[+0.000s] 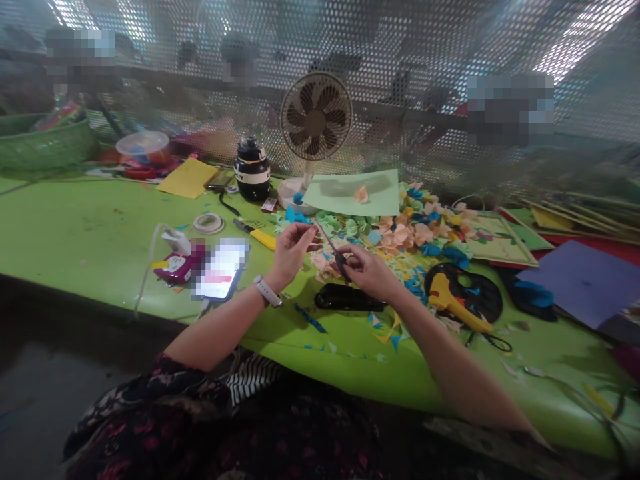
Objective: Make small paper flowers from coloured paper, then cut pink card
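My right hand [369, 269] grips a pair of dark-handled scissors [336, 253], blades pointing up and left toward my left hand [293, 250]. My left hand, with a white watch at the wrist, has its fingers pinched together at the blade tip; whether a small paper piece is between them I cannot tell. Both hands hover over a green table [80, 233], just in front of a heap of folded coloured paper pieces [400, 230]. A black case [347, 298] lies right below my hands.
A phone [220, 270] and a small pink device lie at the left. A yellow glue gun [453, 300], a small fan [315, 127], a black jar [253, 170], tape roll [209, 223], yellow cutter [257, 235], paper sheets and a purple sheet [583, 280] surround them. Paper scraps litter the front edge.
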`<move>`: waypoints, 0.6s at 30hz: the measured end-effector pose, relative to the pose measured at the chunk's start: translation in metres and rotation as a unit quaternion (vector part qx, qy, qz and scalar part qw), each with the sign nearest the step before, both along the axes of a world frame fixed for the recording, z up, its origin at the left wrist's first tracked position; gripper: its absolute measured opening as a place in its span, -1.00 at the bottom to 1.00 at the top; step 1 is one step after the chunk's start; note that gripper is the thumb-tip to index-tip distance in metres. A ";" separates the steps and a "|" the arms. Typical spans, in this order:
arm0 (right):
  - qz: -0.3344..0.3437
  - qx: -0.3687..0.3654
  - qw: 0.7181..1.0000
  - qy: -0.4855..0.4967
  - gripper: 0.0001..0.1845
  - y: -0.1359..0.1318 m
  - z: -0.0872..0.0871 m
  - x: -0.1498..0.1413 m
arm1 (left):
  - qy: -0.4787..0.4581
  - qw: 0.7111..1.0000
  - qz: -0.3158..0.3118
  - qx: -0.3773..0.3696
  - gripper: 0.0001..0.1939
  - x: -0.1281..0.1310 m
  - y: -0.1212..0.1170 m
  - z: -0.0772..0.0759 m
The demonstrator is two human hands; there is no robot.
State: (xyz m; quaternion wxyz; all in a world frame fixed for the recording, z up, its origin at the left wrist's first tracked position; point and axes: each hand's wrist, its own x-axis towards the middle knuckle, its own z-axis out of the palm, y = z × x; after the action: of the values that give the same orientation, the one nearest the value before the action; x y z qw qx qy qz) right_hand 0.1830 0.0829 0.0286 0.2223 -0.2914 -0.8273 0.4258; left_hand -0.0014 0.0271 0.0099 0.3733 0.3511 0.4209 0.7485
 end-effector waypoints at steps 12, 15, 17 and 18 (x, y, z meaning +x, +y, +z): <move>0.003 -0.081 0.997 0.002 -0.43 -0.004 0.007 -0.002 | -0.058 0.996 -0.028 -0.054 -0.63 -0.002 -0.005 0.011; 0.009 -0.088 0.996 -0.002 -0.44 -0.004 0.008 -0.002 | -0.055 0.997 -0.018 -0.046 -0.65 -0.004 -0.004 0.010; 0.009 -0.087 0.996 -0.007 -0.45 -0.004 0.008 -0.002 | -0.048 0.998 -0.012 -0.043 -0.68 -0.005 -0.003 0.009; 0.008 -0.085 0.996 -0.009 -0.45 -0.004 0.009 -0.002 | -0.047 0.998 -0.010 -0.041 -0.69 -0.005 -0.002 0.008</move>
State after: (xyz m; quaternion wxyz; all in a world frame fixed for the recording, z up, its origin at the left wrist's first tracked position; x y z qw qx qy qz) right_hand 0.1807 0.0787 0.0371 0.1859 -0.3061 -0.7926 0.4934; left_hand -0.0065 0.0249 0.0181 0.4144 0.3046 0.4294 0.7424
